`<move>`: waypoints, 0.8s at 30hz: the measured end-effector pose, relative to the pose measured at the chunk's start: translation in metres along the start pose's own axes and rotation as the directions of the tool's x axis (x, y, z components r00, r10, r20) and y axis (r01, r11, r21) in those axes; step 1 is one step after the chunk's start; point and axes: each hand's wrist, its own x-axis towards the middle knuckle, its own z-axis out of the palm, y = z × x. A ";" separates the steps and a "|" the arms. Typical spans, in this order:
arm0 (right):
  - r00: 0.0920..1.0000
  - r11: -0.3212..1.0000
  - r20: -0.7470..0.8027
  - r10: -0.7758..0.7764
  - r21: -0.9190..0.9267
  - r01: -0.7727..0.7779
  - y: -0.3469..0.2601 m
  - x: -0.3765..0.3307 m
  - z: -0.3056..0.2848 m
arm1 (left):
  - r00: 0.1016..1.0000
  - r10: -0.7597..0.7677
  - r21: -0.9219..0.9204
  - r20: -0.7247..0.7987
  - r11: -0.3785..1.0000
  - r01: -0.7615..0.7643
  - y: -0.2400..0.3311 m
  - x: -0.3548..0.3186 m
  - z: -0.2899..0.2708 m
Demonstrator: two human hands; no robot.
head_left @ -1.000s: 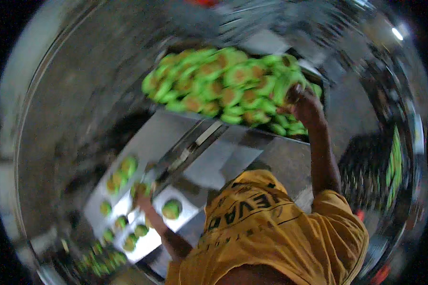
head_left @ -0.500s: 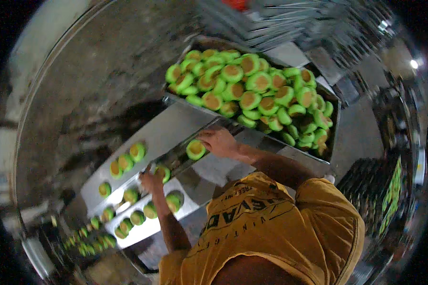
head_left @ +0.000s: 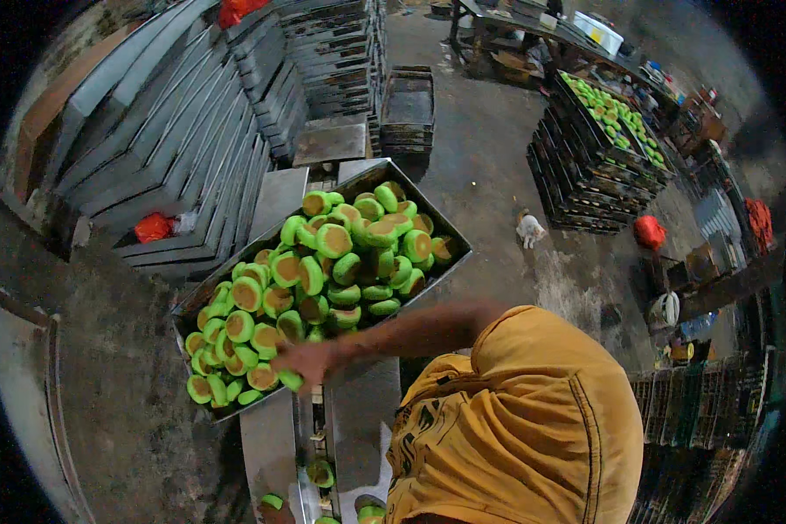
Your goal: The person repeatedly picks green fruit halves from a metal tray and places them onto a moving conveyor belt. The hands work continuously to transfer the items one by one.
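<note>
My right hand point(head_left: 308, 360) reaches to the near edge of a large metal tray point(head_left: 457, 259), its fingers closed on a green bun point(head_left: 290, 380). Heaped inside the tray are many round green buns point(head_left: 334, 241) with flat brown faces, lying at all angles. Below the hand runs a metal conveyor point(head_left: 355, 419) with a narrow channel down its middle. One bun point(head_left: 320, 473) sits in that channel, and another point(head_left: 273, 503) rests on the left panel near the lower edge. My left hand is out of view.
Stacked metal trays point(head_left: 175, 175) lean at the left, with a red bag point(head_left: 153, 227) by them. To the right stands a tray stack point(head_left: 585, 175) topped with green buns. A cat point(head_left: 529, 229) is on the floor, and a worktable point(head_left: 533, 22) is at the back.
The view has swung toward the tray, which now appears lower and further left. My right hand has moved from a bun on the conveyor to the tray's edge. My left hand has left the view.
</note>
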 end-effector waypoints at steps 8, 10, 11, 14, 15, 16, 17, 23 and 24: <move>0.977 0.890 0.189 -0.097 -0.422 0.170 0.048 -0.124 0.074 | 0.980 0.174 -0.638 0.095 0.766 -0.074 0.067 -0.028 -0.053; 0.971 0.868 0.206 -0.123 -0.452 0.206 0.038 -0.130 0.074 | 0.985 0.145 -0.811 0.089 0.585 -0.013 0.098 -0.072 -0.064; 0.963 0.860 0.225 -0.150 -0.450 0.240 0.030 -0.127 0.073 | 0.987 0.029 -0.811 0.157 0.574 0.112 0.115 -0.094 -0.082; 0.955 0.921 0.267 0.131 0.324 -0.217 0.040 -0.112 0.081 | 0.991 -0.133 -0.494 0.011 0.861 0.121 0.118 -0.118 -0.010; 0.988 0.987 0.144 -0.049 0.157 0.026 0.043 -0.113 0.083 | 0.968 -0.118 -0.347 -0.222 0.937 0.034 0.106 -0.130 0.032; 0.974 0.972 0.013 -0.228 -0.055 0.228 0.056 -0.120 0.090 | 0.994 -0.060 -0.265 -0.096 0.964 0.032 0.122 -0.117 0.004; 0.987 0.999 0.155 -0.030 -0.016 0.033 0.043 -0.107 0.081 | 0.955 -0.176 -0.459 0.237 0.846 0.270 0.131 -0.101 -0.060; 0.961 1.000 0.275 0.026 -0.023 -0.021 -0.041 -0.048 0.121 | 0.878 -0.477 -0.495 0.041 0.754 0.433 0.065 -0.145 -0.108; 0.960 0.998 0.274 -0.066 0.001 0.068 -0.053 -0.040 0.136 | 0.887 -0.461 -0.419 -0.009 0.808 0.415 0.055 -0.151 -0.103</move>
